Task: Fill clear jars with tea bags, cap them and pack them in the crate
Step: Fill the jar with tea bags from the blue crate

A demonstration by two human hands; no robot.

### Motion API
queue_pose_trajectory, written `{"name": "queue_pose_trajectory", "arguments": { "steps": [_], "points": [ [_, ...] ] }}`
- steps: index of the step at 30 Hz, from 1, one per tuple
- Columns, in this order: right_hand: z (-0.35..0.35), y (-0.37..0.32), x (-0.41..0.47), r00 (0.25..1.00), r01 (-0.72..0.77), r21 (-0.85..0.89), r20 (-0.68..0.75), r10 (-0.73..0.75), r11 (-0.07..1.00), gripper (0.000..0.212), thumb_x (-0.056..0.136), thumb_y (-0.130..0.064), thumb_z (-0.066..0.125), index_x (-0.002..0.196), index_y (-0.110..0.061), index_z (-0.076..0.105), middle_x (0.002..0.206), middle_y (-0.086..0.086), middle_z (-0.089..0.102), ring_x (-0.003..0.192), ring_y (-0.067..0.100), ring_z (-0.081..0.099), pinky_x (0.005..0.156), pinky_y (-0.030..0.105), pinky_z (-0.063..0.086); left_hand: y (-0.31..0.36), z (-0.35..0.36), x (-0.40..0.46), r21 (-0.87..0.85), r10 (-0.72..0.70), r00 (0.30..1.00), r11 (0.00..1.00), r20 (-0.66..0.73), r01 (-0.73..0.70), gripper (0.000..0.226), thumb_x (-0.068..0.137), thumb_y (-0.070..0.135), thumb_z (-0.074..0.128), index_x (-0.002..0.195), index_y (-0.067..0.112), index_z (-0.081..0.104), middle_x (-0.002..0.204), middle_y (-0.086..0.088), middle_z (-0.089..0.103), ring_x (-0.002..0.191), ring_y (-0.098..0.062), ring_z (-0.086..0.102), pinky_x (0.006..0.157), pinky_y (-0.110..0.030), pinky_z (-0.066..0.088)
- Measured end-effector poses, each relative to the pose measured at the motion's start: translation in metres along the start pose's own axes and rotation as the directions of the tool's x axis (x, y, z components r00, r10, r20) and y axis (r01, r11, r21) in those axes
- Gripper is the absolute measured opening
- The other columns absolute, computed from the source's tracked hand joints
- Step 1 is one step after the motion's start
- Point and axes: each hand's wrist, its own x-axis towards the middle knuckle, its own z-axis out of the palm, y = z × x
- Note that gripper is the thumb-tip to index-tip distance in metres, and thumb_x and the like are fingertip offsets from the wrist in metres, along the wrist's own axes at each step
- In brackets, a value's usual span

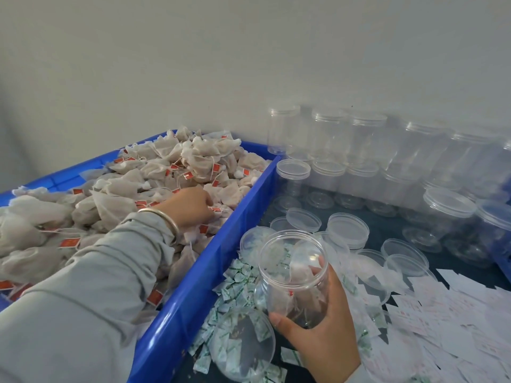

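A blue crate [221, 261] on the left is heaped with white mesh tea bags [193, 158] carrying red tags. My left hand [190, 205] reaches into the heap with fingers curled down among the bags; what it holds is hidden. My right hand [320, 330] grips an open clear jar [293, 272] just right of the crate's rim. The jar leans toward the crate and has a few tea bags inside. A clear lid [243, 341] lies flat on the table beside it.
Empty capped clear jars [367, 142] stand in rows along the back wall. Loose clear lids [348, 230] lie on the dark table. Small green-and-white sachets [235, 288] are scattered by the crate, and white paper slips [456, 308] cover the right side.
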Motion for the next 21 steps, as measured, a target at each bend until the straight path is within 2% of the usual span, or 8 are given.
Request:
{"name": "queue_pose_trajectory", "arguments": {
  "steps": [3,7,9,11,15,17,19,21],
  "points": [
    [-0.001,-0.001,0.0,1.0,-0.005,-0.001,0.011,0.005,1.0,0.113,0.038,-0.055,0.085,0.135,-0.054,0.028,0.13,-0.025,0.046,0.12,-0.008,0.046,0.099,0.026,0.045,0.001,0.009,0.001,0.1,0.011,0.999,0.995,0.032,-0.014,0.029,0.083,0.027,0.065,0.099,0.003,0.069,0.099,-0.012,0.069,0.086,-0.023,0.062,0.072,-0.03,0.047],
    [-0.002,0.0,-0.001,1.0,-0.009,-0.009,0.015,0.009,1.0,0.113,0.038,-0.055,0.085,0.136,-0.053,0.028,0.129,-0.027,0.045,0.119,-0.01,0.045,0.099,0.029,0.047,-0.005,0.0,0.0,0.172,-0.034,0.998,0.984,-0.054,0.043,0.015,0.083,0.02,0.065,0.074,0.008,0.067,0.08,-0.005,0.066,0.071,-0.017,0.059,0.066,-0.029,0.049],
    [-0.002,0.001,-0.001,1.0,-0.005,-0.012,0.018,0.005,1.0,0.112,0.04,-0.054,0.085,0.136,-0.052,0.028,0.128,-0.029,0.045,0.12,-0.01,0.044,0.099,0.028,0.046,-0.009,-0.007,0.002,0.16,-0.059,0.995,0.984,-0.086,0.072,0.013,0.084,0.02,0.066,0.076,0.01,0.065,0.081,-0.003,0.066,0.074,-0.017,0.06,0.071,-0.031,0.052],
    [-0.002,0.001,-0.001,1.0,0.008,-0.008,0.029,-0.008,1.0,0.111,0.041,-0.052,0.085,0.136,-0.054,0.027,0.128,-0.032,0.045,0.12,-0.01,0.043,0.097,0.02,0.045,-0.012,-0.013,0.004,0.147,-0.066,0.992,0.986,-0.107,0.081,0.013,0.086,0.019,0.064,0.077,0.009,0.065,0.081,-0.003,0.064,0.076,-0.018,0.06,0.071,-0.031,0.05],
    [0.0,0.002,-0.001,0.999,0.016,0.011,0.032,-0.017,1.0,0.108,0.042,-0.05,0.086,0.134,-0.053,0.028,0.129,-0.031,0.044,0.119,-0.014,0.042,0.085,-0.003,0.036,-0.005,-0.015,-0.001,0.097,-0.08,0.995,0.992,-0.062,0.086,0.04,0.089,0.035,0.061,0.06,0.011,0.049,0.06,-0.001,0.048,0.056,-0.014,0.045,0.06,-0.028,0.041],
    [0.0,0.002,-0.001,0.999,0.015,0.014,0.031,-0.016,1.0,0.108,0.042,-0.049,0.086,0.133,-0.053,0.029,0.128,-0.031,0.045,0.118,-0.015,0.042,0.083,-0.004,0.035,0.0,-0.011,-0.006,0.15,-0.085,0.996,0.985,0.013,0.082,0.04,0.086,0.042,0.063,0.064,0.009,0.056,0.062,0.0,0.051,0.059,-0.014,0.048,0.064,-0.028,0.044],
    [0.0,0.002,-0.001,0.999,0.022,0.009,0.029,-0.023,1.0,0.108,0.042,-0.048,0.087,0.133,-0.055,0.029,0.126,-0.032,0.045,0.117,-0.014,0.043,0.083,-0.003,0.037,0.003,-0.009,-0.008,0.201,-0.077,0.996,0.977,0.049,0.066,0.029,0.087,0.033,0.065,0.079,0.005,0.066,0.075,-0.002,0.061,0.072,-0.016,0.058,0.073,-0.028,0.051],
    [0.0,0.003,0.0,0.999,0.033,0.002,0.026,-0.033,0.999,0.108,0.043,-0.047,0.088,0.133,-0.056,0.028,0.126,-0.033,0.045,0.118,-0.014,0.043,0.083,-0.003,0.036,0.002,-0.015,-0.007,0.18,-0.082,0.996,0.981,0.025,0.076,0.027,0.087,0.029,0.065,0.086,0.003,0.066,0.087,-0.005,0.065,0.084,-0.019,0.062,0.083,-0.03,0.052]
  ]
}}
